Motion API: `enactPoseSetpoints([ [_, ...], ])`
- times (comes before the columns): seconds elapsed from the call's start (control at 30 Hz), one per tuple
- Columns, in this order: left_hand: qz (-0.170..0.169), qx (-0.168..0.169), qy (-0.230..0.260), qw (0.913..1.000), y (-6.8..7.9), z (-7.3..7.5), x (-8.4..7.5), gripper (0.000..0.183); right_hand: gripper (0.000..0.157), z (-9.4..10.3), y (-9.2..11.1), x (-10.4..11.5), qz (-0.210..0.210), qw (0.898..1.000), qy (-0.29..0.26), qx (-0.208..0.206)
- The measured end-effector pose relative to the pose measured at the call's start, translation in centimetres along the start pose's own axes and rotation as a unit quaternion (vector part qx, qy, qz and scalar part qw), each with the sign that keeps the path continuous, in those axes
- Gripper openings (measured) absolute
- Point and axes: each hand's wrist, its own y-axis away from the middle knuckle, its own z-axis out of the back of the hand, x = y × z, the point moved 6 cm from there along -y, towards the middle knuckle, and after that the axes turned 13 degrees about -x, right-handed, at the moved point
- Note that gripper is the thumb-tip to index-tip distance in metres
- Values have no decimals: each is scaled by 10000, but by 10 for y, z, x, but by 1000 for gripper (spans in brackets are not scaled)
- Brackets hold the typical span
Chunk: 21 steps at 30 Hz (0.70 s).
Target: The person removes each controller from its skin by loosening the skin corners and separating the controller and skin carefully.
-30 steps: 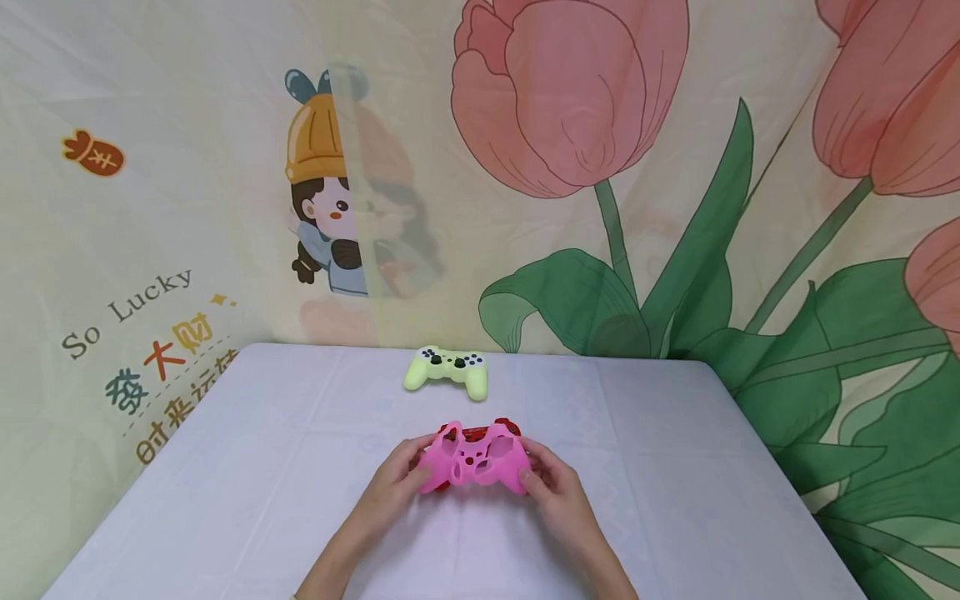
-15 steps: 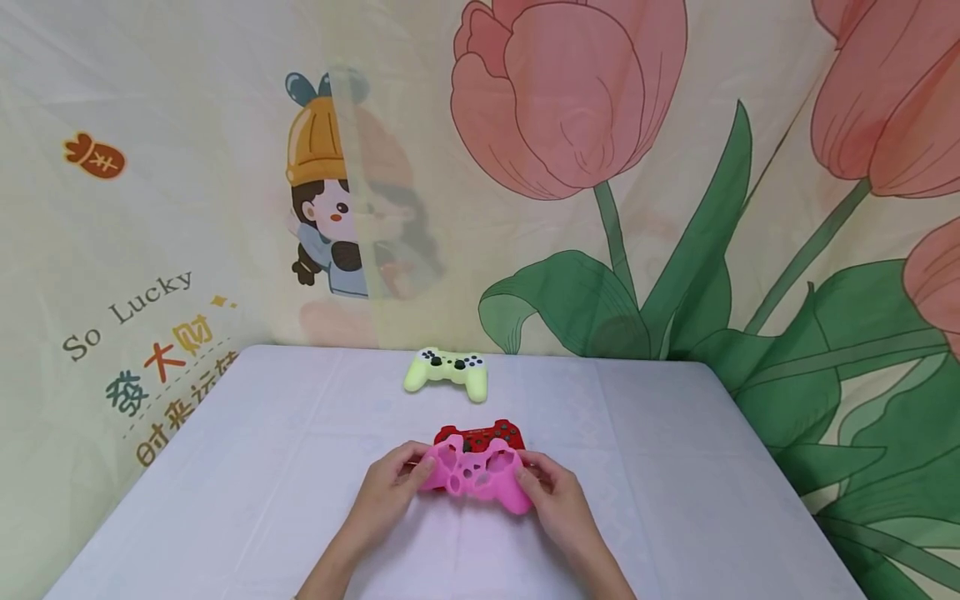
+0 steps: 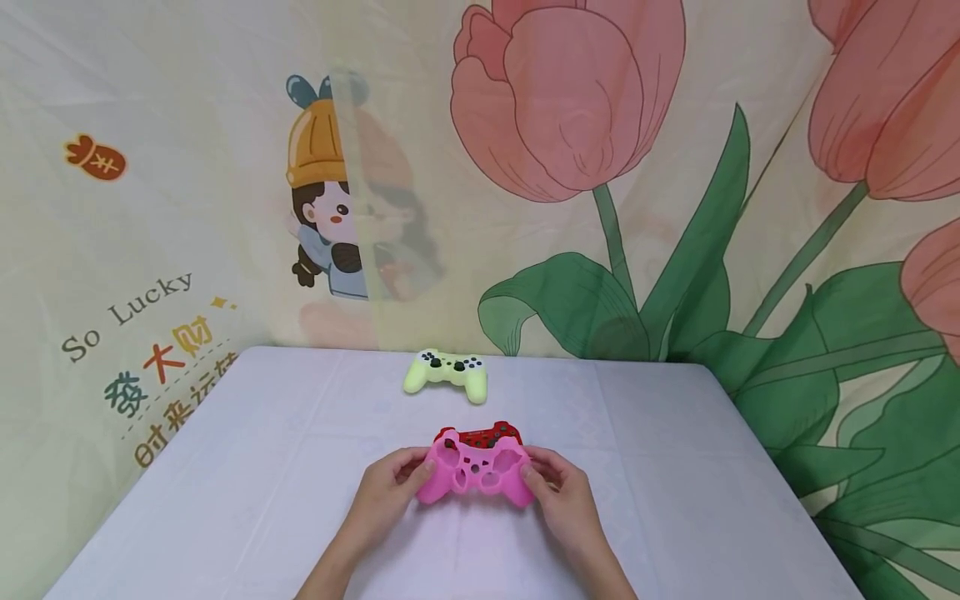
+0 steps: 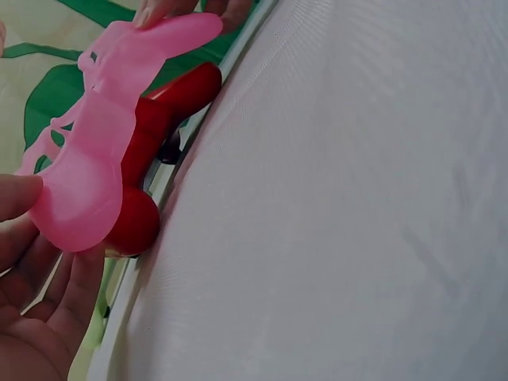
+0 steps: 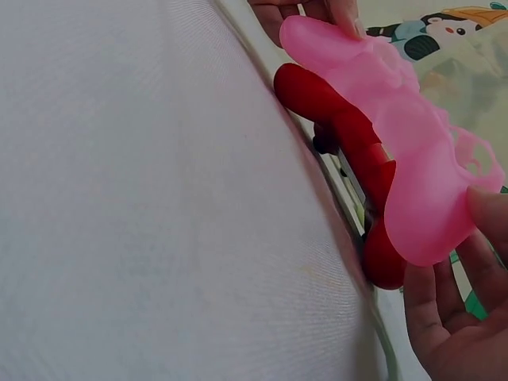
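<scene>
Both hands hold a pink silicone controller cover [image 3: 517,487], one at each grip end. The left hand [image 3: 388,492] pinches the left grip between thumb and fingers; the right hand [image 3: 564,498] pinches the right one the same way. Just behind and partly under the cover is a red game controller [image 3: 487,437], its top edge and buttons showing. In the left wrist view, the cover [image 4: 83,186] stands apart from the red controller [image 4: 143,147] over much of its length. The right wrist view shows the soft, hollow cover [image 5: 429,190] beside the controller [image 5: 329,107].
A pale yellow-green game controller [image 3: 447,374] lies near the table's back edge. The table [image 3: 637,467] wears a white cloth. Behind it hangs a printed backdrop [image 3: 570,100] with tulips and a cartoon figure.
The pink cover moved toward the person and tipped down at its right end, baring more of the red controller. Now it is level again, slightly nearer the person than at first.
</scene>
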Motion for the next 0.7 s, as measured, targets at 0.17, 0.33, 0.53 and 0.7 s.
enactPoseSetpoints([
  [0.17, 70, -17, 26, 10000, 1, 0, 1, 30, 29, 2, 0, -1, -10, 9996, 88, -263],
  [0.33, 228, 117, 203, 9995, 2, -3, 1, 30, 30, 4, 0, -2, -159, 9974, 368, -603],
  [0.53, 316, 158, 274, 9990, 3, -3, 0, 28, 30, 5, 1, 1, -199, 9962, 395, -746],
  [0.7, 291, 166, 381, 9987, 3, -7, -3, 31, 31, 9, 0, 0, -276, 9965, 388, -691],
])
